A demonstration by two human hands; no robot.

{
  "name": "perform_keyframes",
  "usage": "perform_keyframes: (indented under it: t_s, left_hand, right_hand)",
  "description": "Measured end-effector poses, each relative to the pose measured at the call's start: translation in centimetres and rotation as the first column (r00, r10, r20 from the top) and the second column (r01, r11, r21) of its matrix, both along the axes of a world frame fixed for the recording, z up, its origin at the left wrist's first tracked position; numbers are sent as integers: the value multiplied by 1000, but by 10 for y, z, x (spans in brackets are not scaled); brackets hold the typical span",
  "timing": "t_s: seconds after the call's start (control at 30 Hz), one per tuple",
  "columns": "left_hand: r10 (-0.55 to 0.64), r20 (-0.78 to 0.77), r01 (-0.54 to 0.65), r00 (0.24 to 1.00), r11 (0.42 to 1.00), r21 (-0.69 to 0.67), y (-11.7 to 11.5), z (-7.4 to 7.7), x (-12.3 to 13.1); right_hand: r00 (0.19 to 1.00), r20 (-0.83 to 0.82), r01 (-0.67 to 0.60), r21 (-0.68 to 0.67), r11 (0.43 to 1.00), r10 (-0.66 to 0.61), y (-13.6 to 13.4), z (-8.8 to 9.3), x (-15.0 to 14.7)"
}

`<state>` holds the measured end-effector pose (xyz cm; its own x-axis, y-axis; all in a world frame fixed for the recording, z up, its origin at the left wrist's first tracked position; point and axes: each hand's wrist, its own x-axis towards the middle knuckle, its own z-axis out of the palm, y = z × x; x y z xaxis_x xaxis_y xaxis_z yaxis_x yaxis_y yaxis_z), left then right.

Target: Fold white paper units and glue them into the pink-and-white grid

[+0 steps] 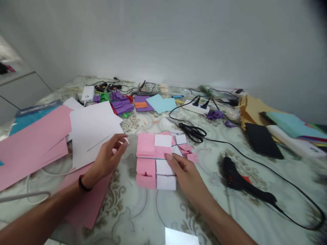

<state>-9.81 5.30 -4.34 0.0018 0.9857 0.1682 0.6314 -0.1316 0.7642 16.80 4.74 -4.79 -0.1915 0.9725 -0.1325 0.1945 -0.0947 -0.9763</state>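
Note:
Pink and white folded paper pieces (145, 166) form a block of squares on the table in front of me. My right hand (187, 170) is closed at its right side, thumb on top of a pink piece and the other fingers partly hidden. To the left of the block, apart from it, my left hand (108, 156) is raised with thumb and forefinger in a pinch. A small bit of white paper (128, 140) shows between those fingertips. Loose pink folded pieces (192, 156) lie just beyond my right hand.
Black-handled scissors (192, 132) lie behind the block. A black glue gun (242, 183) rests at the right, its cord curving round. White sheets (94, 126) and pink sheets (38, 146) cover the left. Purple folded pieces (122, 104) and a power strip (196, 106) are farther back.

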Motion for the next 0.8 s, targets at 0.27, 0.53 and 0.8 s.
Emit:
perform_keyframes:
  t_s: [0.27,0.53,0.8]
  left_hand:
    - [68,-312,-40,948,995,95,22,6,-37]
    - [195,-553,-242,810,970,-12,40,18,-124]
    - [198,-621,-318,759,944,-87,35,6,-139]
  right_hand:
    - [966,237,17,339,941,-103,1,34,27]
    - [925,314,-304,267,915,215,-29,66,44]
    - [952,237,-254,250,934,196,-29,40,46]
